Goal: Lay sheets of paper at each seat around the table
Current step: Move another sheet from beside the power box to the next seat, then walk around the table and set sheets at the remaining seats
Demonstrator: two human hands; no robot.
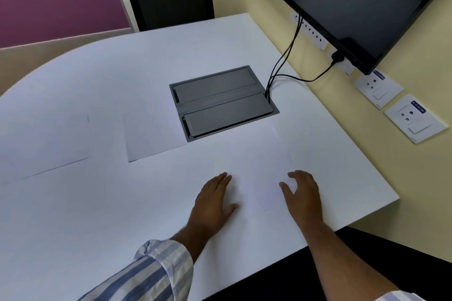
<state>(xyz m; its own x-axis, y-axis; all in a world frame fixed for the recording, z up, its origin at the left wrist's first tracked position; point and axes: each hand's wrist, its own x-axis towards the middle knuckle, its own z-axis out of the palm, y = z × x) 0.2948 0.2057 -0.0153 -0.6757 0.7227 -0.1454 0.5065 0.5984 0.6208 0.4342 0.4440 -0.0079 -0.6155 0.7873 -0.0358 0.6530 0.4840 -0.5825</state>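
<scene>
I have both hands flat and open, gripping nothing: my left hand (212, 200) and right hand (302, 193) press the near sheet (259, 166), which lies between them, long axis running near to far. Its far end touches the grey cable box (220, 102). Two more sheets (151, 134) lie left; the table (85, 227) stays bare nearer me.

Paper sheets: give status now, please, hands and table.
Left hand flat, right hand open, both on near sheet. Two more sheets lie to the left. Sheets touch grey cable box; nothing blocks.
</scene>
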